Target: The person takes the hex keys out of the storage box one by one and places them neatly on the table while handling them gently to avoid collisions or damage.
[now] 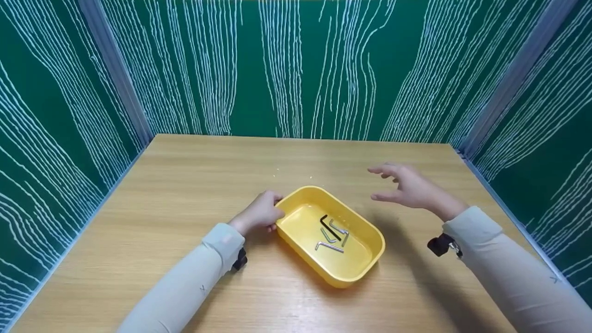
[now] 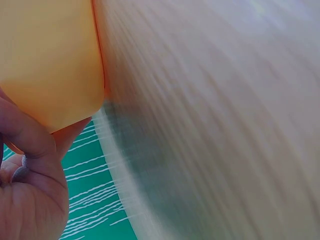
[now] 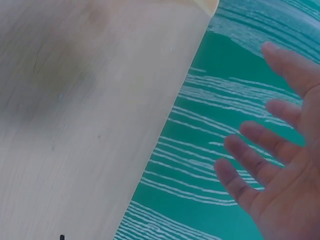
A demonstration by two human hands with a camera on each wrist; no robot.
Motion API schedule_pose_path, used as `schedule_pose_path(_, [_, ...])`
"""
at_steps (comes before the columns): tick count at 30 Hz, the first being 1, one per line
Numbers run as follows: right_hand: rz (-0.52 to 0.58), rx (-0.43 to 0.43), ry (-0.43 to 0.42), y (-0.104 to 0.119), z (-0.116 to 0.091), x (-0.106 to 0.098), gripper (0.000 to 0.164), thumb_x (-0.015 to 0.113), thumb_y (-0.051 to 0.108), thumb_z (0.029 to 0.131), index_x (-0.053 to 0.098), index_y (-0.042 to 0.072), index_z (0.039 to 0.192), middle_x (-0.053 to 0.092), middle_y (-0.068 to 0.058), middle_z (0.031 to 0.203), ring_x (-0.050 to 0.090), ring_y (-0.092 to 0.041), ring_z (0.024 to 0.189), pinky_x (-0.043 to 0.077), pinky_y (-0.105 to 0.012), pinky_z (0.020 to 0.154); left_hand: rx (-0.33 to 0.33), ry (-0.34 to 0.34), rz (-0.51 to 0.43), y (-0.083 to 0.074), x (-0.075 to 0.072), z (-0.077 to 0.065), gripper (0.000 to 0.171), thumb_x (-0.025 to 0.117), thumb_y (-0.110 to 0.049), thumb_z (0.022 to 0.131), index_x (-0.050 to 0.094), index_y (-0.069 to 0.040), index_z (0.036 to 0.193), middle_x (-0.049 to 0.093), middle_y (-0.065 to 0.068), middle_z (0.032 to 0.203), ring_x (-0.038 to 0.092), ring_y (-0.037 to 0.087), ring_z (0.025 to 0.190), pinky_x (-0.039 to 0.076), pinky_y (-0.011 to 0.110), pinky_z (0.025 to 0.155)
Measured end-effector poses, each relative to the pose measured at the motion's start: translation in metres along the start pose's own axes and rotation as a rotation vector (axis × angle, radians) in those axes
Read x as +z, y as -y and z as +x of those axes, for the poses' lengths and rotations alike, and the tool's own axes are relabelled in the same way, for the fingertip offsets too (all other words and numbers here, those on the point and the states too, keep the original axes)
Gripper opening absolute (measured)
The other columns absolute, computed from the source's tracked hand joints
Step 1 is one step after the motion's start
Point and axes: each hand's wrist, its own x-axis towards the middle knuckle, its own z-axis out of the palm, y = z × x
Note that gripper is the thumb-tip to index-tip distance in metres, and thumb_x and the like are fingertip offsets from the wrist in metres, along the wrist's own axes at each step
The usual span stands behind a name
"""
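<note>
A yellow plastic bin (image 1: 305,259) with rounded corners is at the middle of the table, turned at an angle. Inside it lie a black hex key (image 1: 329,226) and several silver hex keys (image 1: 330,247), loosely crossed on the bottom. My left hand (image 1: 261,212) grips the bin's left end by its wall. In the left wrist view, curled fingers of that hand meet the bin's outer side (image 2: 50,60). Off to the right, my right hand (image 1: 404,187) hovers above the table, holding nothing; its fingers are spread in the right wrist view.
The wooden table (image 1: 199,175) spreads around the bin. A few tiny pale crumbs (image 1: 311,177) are scattered behind the bin. Green panels (image 1: 249,92) with white wavy lines enclose the back and both sides. Each wrist carries a small black device (image 1: 439,245).
</note>
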Motion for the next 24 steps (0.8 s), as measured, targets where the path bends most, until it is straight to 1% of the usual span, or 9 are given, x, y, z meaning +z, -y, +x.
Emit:
schedule_pose_path(6, [-0.010, -0.010, 0.024, 0.014, 0.002, 0.008, 0.058, 0.076, 0.032, 0.084, 0.056, 0.013, 0.136, 0.060, -0.010, 0.133, 0.057, -0.030, 0.116, 0.052, -0.054, 0.095, -0.013, 0.007, -0.002, 0.000, -0.001, -0.001, 0.038, 0.052, 0.000, 0.083, 0.062, -0.002, 0.120, 0.068, 0.024, 0.089, 0.052, 0.012, 0.041, 0.051, 0.026, 0.040])
schedule_pose_path(12, [-0.038, -0.034, 0.030, 0.026, 0.004, 0.016, 0.055, 0.078, 0.026, 0.083, 0.059, 0.011, 0.132, 0.064, -0.009, 0.126, 0.061, -0.027, 0.109, 0.056, -0.050, 0.090, 0.029, 0.000, 0.000, 0.000, 0.001, -0.001, 0.038, 0.050, 0.002, 0.081, 0.064, -0.002, 0.116, 0.068, 0.022, 0.082, 0.052, 0.011, 0.039, 0.050, 0.026, 0.038])
schedule_pose_path(15, [-0.033, -0.041, 0.038, 0.033, 0.006, 0.019, 0.053, 0.078, 0.024, 0.083, 0.060, 0.011, 0.131, 0.065, -0.008, 0.122, 0.062, -0.026, 0.105, 0.057, -0.048, 0.088, 0.033, -0.007, 0.001, 0.001, 0.001, -0.002, 0.036, 0.050, 0.002, 0.081, 0.065, -0.001, 0.114, 0.068, 0.019, 0.077, 0.052, 0.011, 0.039, 0.050, 0.026, 0.038])
schedule_pose_path(19, [-0.006, -0.053, 0.062, 0.039, 0.007, 0.025, 0.052, 0.077, 0.021, 0.084, 0.061, 0.010, 0.131, 0.067, -0.007, 0.117, 0.063, -0.027, 0.102, 0.058, -0.045, 0.086, 0.034, -0.008, -0.001, 0.001, 0.001, -0.001, 0.033, 0.051, 0.002, 0.081, 0.064, 0.000, 0.112, 0.068, 0.021, 0.081, 0.052, 0.011, 0.040, 0.050, 0.025, 0.038])
schedule_pose_path(24, [0.019, -0.081, 0.089, 0.045, 0.008, 0.033, 0.050, 0.076, 0.019, 0.084, 0.061, 0.008, 0.131, 0.068, -0.008, 0.112, 0.064, -0.028, 0.099, 0.059, -0.042, 0.083, 0.036, 0.003, -0.011, 0.000, 0.000, 0.000, 0.034, 0.051, 0.003, 0.082, 0.064, 0.000, 0.113, 0.067, 0.026, 0.087, 0.052, 0.012, 0.041, 0.049, 0.023, 0.037])
